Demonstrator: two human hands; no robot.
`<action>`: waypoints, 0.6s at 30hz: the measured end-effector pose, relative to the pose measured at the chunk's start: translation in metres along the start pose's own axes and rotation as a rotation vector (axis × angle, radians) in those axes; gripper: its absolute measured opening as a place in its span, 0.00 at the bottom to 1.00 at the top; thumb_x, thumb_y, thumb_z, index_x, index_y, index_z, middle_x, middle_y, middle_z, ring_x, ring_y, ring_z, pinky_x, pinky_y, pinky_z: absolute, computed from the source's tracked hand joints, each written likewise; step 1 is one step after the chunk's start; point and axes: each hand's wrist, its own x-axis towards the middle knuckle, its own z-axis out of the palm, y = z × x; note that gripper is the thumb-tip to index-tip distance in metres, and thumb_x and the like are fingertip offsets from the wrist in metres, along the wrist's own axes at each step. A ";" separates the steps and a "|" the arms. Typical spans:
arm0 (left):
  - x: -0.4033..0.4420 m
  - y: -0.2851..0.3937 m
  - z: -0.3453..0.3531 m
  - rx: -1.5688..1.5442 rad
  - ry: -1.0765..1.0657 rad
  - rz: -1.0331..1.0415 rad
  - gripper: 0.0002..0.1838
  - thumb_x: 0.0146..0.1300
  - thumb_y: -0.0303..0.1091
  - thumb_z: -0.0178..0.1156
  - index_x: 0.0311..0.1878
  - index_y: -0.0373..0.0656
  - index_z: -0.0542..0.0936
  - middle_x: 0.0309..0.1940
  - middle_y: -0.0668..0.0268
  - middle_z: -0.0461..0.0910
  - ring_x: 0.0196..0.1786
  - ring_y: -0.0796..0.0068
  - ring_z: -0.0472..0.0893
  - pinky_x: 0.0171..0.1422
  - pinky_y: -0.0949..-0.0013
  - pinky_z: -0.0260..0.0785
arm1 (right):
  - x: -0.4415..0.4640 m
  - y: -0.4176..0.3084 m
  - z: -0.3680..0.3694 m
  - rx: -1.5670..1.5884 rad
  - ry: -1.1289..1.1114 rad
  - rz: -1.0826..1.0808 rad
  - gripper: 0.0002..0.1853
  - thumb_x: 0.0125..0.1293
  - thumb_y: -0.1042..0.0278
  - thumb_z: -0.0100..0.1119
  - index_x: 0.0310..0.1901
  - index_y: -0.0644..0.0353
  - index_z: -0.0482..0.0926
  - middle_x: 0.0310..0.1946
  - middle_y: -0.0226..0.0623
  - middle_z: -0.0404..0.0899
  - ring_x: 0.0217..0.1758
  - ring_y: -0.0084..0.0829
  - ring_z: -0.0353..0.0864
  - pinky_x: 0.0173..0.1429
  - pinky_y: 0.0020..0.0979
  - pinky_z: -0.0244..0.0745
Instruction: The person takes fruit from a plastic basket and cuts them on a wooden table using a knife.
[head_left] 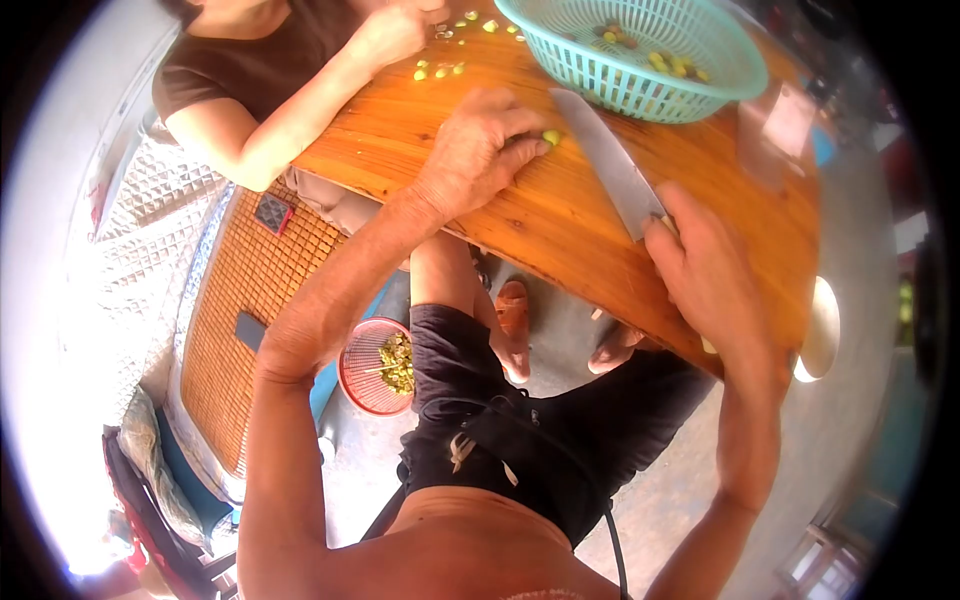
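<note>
Over the wooden table (pixel 560 215), my left hand (pixel 483 150) has its thumb and fingers closed on a small green fruit (pixel 551 137) at the fingertips. My right hand (pixel 705 265) is wrapped round the handle of a wide-bladed knife (pixel 610 160). The blade lies slanting across the table, its far end to the right of the green fruit and apart from it. Beyond the blade, a turquoise basket (pixel 640 85) holds several small green and brown fruits (pixel 680 67).
Another person (pixel 260 70) sits at the upper left, an arm along the table edge. Small green pieces (pixel 440 72) lie near that person's hand. A red basket (pixel 375 366) with green scraps stands on the floor, left of my legs. A woven mat (pixel 245 320) is at the left.
</note>
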 end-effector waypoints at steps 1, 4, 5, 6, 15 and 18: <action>0.001 -0.001 0.000 -0.024 -0.004 0.006 0.10 0.67 0.33 0.71 0.50 0.48 0.89 0.40 0.62 0.82 0.48 0.55 0.78 0.58 0.58 0.73 | 0.000 0.000 -0.001 -0.040 -0.010 0.011 0.11 0.75 0.66 0.54 0.51 0.65 0.75 0.37 0.54 0.78 0.32 0.48 0.80 0.40 0.44 0.74; 0.002 0.000 -0.001 -0.112 -0.015 -0.016 0.10 0.66 0.31 0.72 0.50 0.47 0.89 0.41 0.63 0.83 0.46 0.59 0.79 0.55 0.60 0.74 | 0.002 0.004 0.002 -0.082 0.029 -0.093 0.11 0.74 0.65 0.54 0.47 0.65 0.73 0.40 0.59 0.78 0.39 0.61 0.78 0.46 0.50 0.72; 0.002 0.001 -0.001 -0.173 -0.020 -0.047 0.11 0.65 0.30 0.72 0.50 0.46 0.89 0.42 0.64 0.83 0.45 0.62 0.80 0.53 0.62 0.75 | 0.003 0.002 0.002 -0.084 0.032 -0.086 0.11 0.74 0.65 0.54 0.47 0.65 0.73 0.40 0.59 0.78 0.39 0.61 0.78 0.46 0.50 0.72; 0.003 0.002 -0.001 -0.176 -0.023 -0.043 0.11 0.65 0.30 0.72 0.50 0.46 0.89 0.42 0.64 0.83 0.45 0.62 0.80 0.53 0.62 0.75 | 0.004 -0.002 0.002 -0.061 0.015 -0.073 0.10 0.74 0.65 0.54 0.47 0.65 0.73 0.40 0.60 0.78 0.42 0.64 0.77 0.47 0.52 0.71; 0.001 0.008 -0.004 -0.144 -0.033 -0.198 0.11 0.65 0.32 0.74 0.48 0.45 0.86 0.41 0.61 0.83 0.44 0.66 0.83 0.52 0.64 0.77 | 0.012 -0.005 0.009 -0.049 -0.005 -0.083 0.10 0.75 0.65 0.55 0.45 0.65 0.73 0.38 0.62 0.80 0.45 0.66 0.78 0.48 0.55 0.70; 0.001 0.006 -0.003 -0.159 -0.024 -0.157 0.09 0.65 0.31 0.74 0.47 0.44 0.85 0.41 0.62 0.82 0.44 0.66 0.84 0.53 0.64 0.78 | 0.012 -0.008 0.008 -0.049 -0.012 -0.073 0.10 0.75 0.66 0.55 0.45 0.65 0.73 0.38 0.62 0.80 0.46 0.66 0.78 0.48 0.55 0.70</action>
